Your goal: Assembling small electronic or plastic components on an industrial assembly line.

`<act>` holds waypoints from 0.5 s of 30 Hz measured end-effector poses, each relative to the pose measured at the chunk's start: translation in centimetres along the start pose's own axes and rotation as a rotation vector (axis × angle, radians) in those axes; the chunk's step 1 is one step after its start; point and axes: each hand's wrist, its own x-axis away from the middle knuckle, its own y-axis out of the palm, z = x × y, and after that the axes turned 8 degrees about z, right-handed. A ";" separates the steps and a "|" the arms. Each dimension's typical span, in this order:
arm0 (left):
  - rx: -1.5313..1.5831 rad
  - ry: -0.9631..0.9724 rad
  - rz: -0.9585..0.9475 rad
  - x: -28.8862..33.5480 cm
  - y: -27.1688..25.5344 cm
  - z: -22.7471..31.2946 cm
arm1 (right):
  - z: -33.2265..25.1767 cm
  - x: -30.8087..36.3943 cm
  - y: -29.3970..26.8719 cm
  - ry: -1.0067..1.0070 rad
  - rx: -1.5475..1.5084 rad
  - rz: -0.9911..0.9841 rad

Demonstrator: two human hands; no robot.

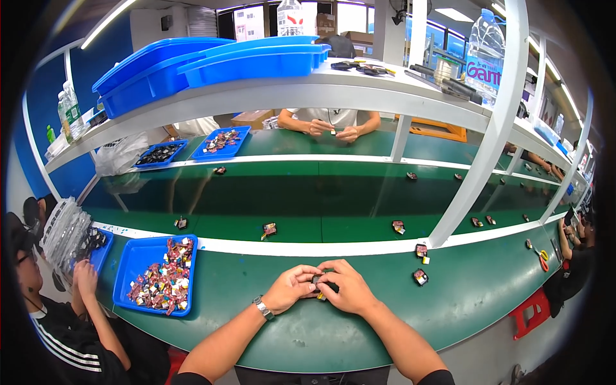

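Note:
Over the near edge of the green bench (385,321), my left hand (286,291) and my right hand (350,289) meet around a small black electronic part (316,279). Fingers of both hands close on it, with the right thumb and fingertips pressed against its top. A bit of yellow shows beneath it, while most of the part is hidden by my fingers. To the left of my hands stands a blue tray (136,258) holding a heap of small red, white and black assemblies (163,279). Two similar small assemblies (420,277) lie to the right of my hands.
Beyond a white rail (256,244), more assemblies (269,230) lie spaced along a dark green belt (289,199). A slanted white post (475,141) and an overhead shelf (269,90) with blue bins frame the bench. Yellow-handled scissors (543,260) lie far right. Co-workers sit left, right and opposite.

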 end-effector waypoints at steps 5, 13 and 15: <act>0.014 -0.024 -0.010 0.1 0.1 0.0 | -0.3 0.1 -0.9 -0.020 -0.062 -0.077; 0.120 -0.006 -0.012 0.1 -0.4 -0.2 | -0.7 0.5 0.3 0.022 -0.009 0.054; 0.117 0.005 0.014 0.0 -0.6 -0.5 | -0.8 0.6 0.9 -0.035 0.007 0.115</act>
